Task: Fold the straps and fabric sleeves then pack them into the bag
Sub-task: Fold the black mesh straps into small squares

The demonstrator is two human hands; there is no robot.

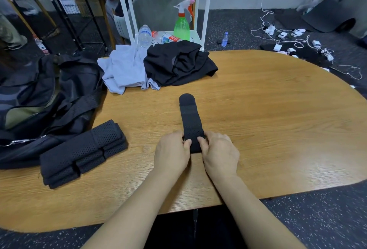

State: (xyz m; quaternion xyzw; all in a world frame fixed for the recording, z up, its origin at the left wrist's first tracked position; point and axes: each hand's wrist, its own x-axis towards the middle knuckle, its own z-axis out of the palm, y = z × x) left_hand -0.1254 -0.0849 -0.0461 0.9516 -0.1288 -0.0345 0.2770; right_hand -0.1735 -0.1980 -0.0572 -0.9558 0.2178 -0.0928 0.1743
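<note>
— Wooden table (258, 109) under you, strap (191, 117) lying flat, pointing away. Why grip its near end?

— Your left hand (171, 153) and right hand (219, 152) both pinch it to start the fold. Your bag (39, 98) waits open, left, beside folded sleeves (83, 153).

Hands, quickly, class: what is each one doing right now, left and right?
Left hand: pinching the near end of the black strap on the table.
Right hand: pinching the same end from the other side.
</note>
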